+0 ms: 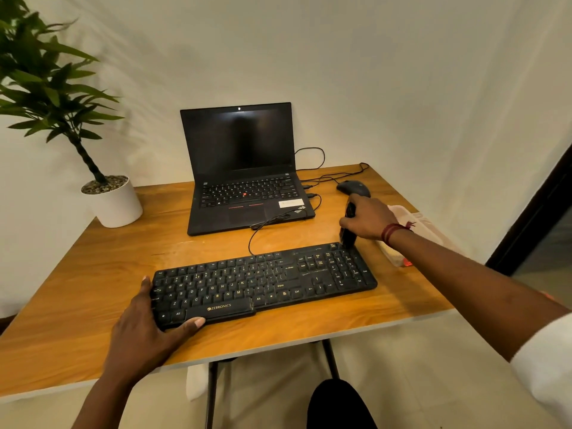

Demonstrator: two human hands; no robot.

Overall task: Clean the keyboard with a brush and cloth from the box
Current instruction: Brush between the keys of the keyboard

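Wooden desk [93, 274] fills mid-frame: at lower left the left hand [145, 329] lies spread against a corner of the keyboard [263, 283], while right of centre the right hand [370, 219] grips the brush [347, 236], bristles on the keyboard's upper-right corner, beside the box [428, 226].

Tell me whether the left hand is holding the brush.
No, the right hand grips the brush at the keyboard, while the left hand rests on its left end.
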